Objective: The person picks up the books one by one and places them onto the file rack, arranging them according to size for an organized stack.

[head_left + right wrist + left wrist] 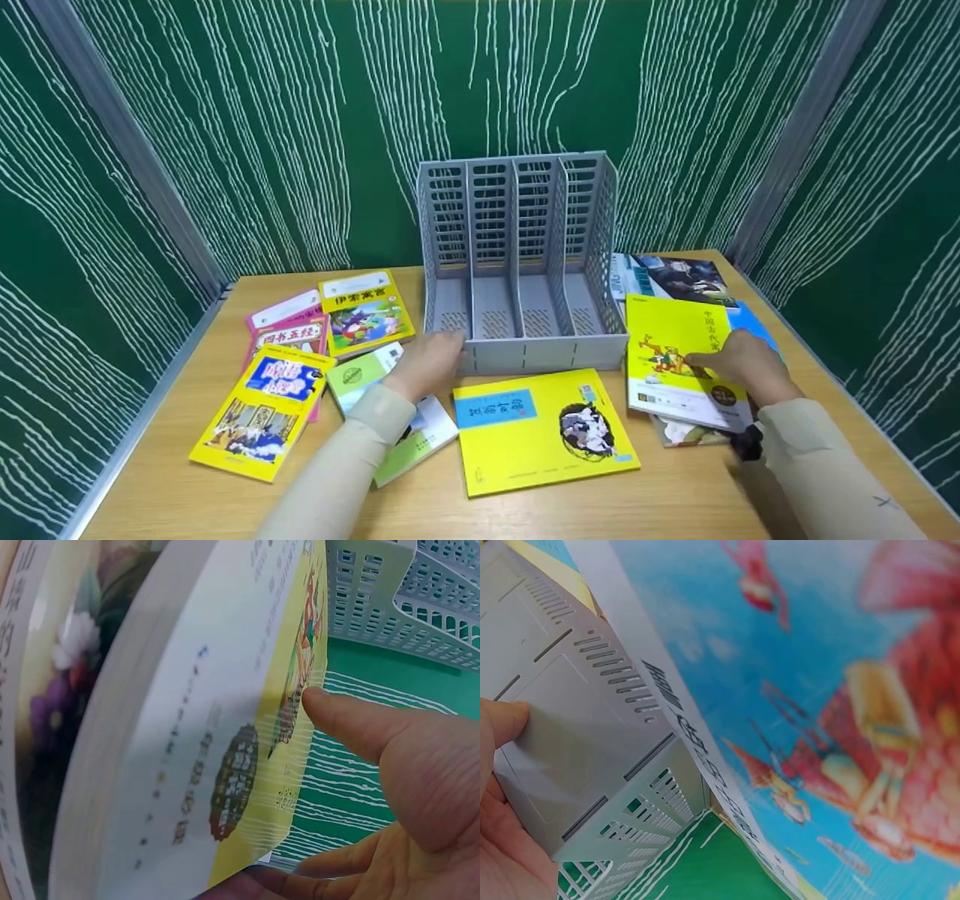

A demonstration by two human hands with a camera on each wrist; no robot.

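1. From my distant seat I am viewing a dark green backdrop with wavering white lines (487, 75);
2. below it, a pale wood-grain tabletop (420, 517) is holding everything else;
3. a light-grey plastic rack with four upright compartments and slotted walls (544, 358) is standing near the back edge;
4. a wide yellow book with a blue title block and a round dark picture (517, 454) is lying flat just in front of it;
5. a yellow-and-white paperback with a cartoon animal (660, 341) is sitting right of the rack, overlapping a blue-covered book (754, 326);
6. I am seeing the right hand (750, 367) pinching that paperback by its right side, thumb on the cover, fingers underneath;
7. the left hand (429, 364) is gripping the rack's front left corner, thumb pressing the grey panel, fingers bending round its edge.
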